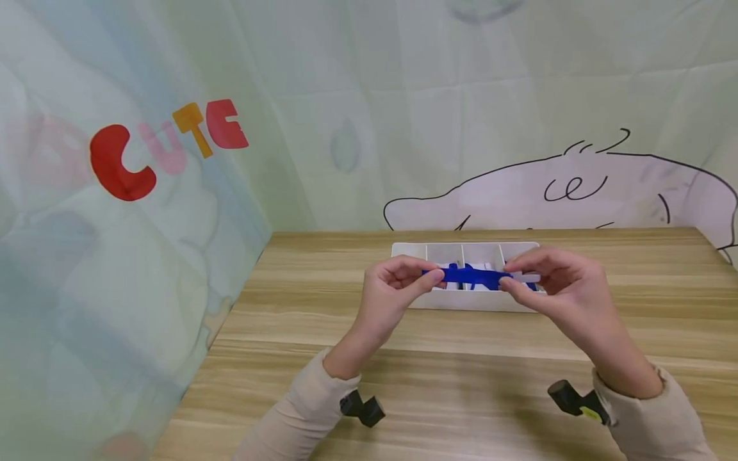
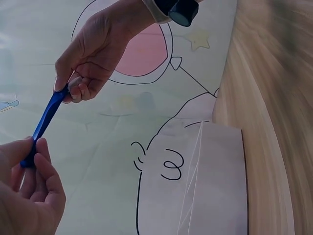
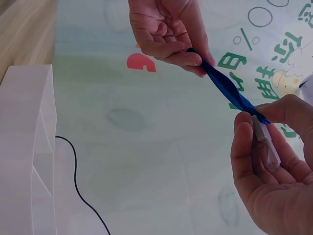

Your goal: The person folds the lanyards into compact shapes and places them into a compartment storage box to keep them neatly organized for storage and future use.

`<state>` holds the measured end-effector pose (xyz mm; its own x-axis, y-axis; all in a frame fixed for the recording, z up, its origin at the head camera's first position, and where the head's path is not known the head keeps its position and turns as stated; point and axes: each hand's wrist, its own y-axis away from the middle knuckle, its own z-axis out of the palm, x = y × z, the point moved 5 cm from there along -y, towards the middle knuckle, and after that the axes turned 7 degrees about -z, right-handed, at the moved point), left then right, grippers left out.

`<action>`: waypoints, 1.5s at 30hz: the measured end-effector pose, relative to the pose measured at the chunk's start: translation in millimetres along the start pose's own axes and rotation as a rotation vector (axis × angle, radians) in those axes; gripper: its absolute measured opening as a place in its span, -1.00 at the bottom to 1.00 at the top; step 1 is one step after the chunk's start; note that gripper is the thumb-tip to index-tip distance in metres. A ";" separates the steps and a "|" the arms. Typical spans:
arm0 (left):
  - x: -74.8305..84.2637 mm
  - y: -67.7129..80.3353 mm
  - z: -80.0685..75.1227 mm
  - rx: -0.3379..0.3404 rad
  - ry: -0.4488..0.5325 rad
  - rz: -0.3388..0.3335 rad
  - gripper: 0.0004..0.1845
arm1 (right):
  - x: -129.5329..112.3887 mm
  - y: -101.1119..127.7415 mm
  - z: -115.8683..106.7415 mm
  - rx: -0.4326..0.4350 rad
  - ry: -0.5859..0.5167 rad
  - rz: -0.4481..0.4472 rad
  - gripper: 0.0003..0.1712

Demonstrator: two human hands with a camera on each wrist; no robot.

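Both hands stretch a blue flat band (image 1: 473,276) between them over the front of a white divided box (image 1: 461,300). Its left end is pinched by the thumb and fingers of my left hand (image 1: 394,291). The thumb and fingers of my right hand (image 1: 571,291) pinch the other end. A translucent plastic piece, like a clip (image 3: 271,155), extends from that end into the right palm. In the right wrist view the band looks slightly twisted. Inside the box, partly hidden by the hands, lie more blue items (image 1: 453,267) and white ones.
The box stands near the back edge of a wooden table (image 1: 323,320). Behind the table hangs a printed cloth (image 1: 323,128), and another side of it closes off the left. A dark wrist camera (image 1: 362,408) sits on each sleeve.
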<state>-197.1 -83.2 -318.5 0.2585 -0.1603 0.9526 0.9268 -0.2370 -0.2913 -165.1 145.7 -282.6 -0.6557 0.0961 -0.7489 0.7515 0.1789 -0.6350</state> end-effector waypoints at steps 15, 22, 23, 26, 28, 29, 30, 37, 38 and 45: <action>3.0 1.1 -0.8 0.133 -0.121 0.088 -0.88 | 12.3 2.9 -1.3 0.042 0.177 0.124 -0.81; 4.0 1.4 -0.3 0.196 -0.202 0.118 -0.87 | 10.4 3.4 5.7 0.094 0.284 0.070 -0.78; 4.1 1.4 -0.2 0.199 -0.207 0.122 -0.87 | 9.3 3.5 6.9 0.103 0.297 0.057 -0.78; 3.9 1.4 -0.1 0.200 -0.207 0.126 -0.87 | 5.8 3.1 10.3 0.124 0.319 0.028 -0.77; 4.3 1.4 0.1 0.201 -0.202 0.127 -0.88 | 4.7 2.8 11.7 0.131 0.316 0.015 -0.77; 4.3 1.3 0.2 0.201 -0.198 0.127 -0.88 | 4.3 2.8 12.4 0.133 0.314 0.010 -0.77; 4.3 1.2 0.3 0.201 -0.195 0.126 -0.88 | 3.8 2.8 13.0 0.134 0.309 0.006 -0.76; 4.8 0.6 1.4 0.205 -0.171 0.132 -0.88 | -1.9 2.8 19.3 0.091 0.299 -0.086 -0.72; 5.0 0.6 1.6 0.206 -0.171 0.136 -0.88 | -3.3 2.7 20.1 0.082 0.299 -0.111 -0.72; 8.0 1.7 4.5 0.223 -0.256 0.180 -0.88 | -14.2 2.3 28.7 -0.015 0.437 -0.330 -0.69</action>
<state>-192.2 -80.5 -310.9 0.4563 0.0708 0.8870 0.8895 -0.0084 -0.4569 -151.9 116.7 -278.9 -0.8281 0.4299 -0.3598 0.5018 0.2822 -0.8177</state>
